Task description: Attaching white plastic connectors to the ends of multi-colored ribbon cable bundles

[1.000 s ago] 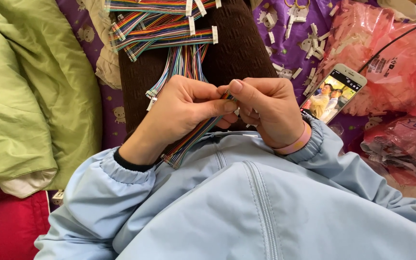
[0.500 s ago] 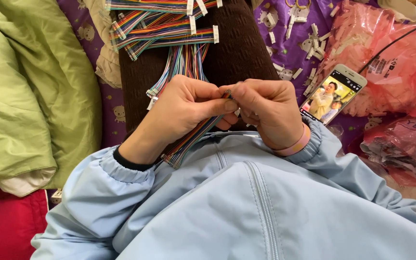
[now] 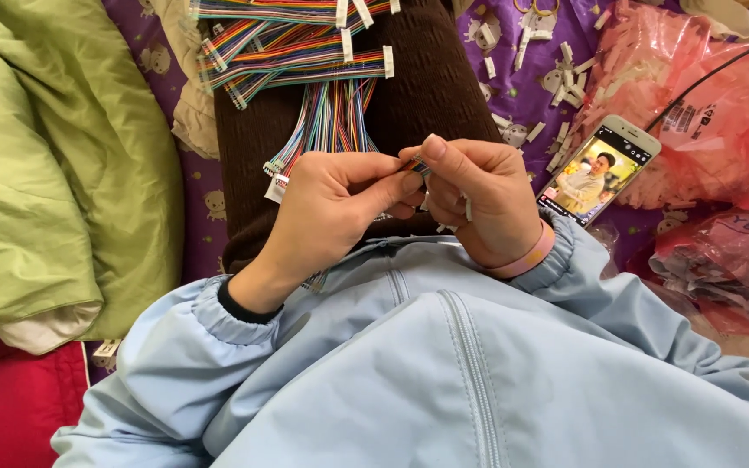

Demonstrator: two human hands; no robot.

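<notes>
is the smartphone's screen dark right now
No, the white-edged smartphone lying on the purple printed bedsheet beside the right hand has a lit screen showing a picture of a person.

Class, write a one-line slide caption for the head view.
Left hand and right hand pinch a rainbow ribbon cable over a lap.

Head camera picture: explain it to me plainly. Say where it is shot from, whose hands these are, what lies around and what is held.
The camera sits on a person's head and looks down at their lap. The left hand and right hand meet over a rainbow-coloured ribbon cable and pinch its end between the fingertips. More cable bundles with white connectors lie across the dark brown lap. To the right, on a purple printed cloth, lie a phone with a lit screen, loose white connectors and red plastic bags. A green quilt lies left.
</notes>
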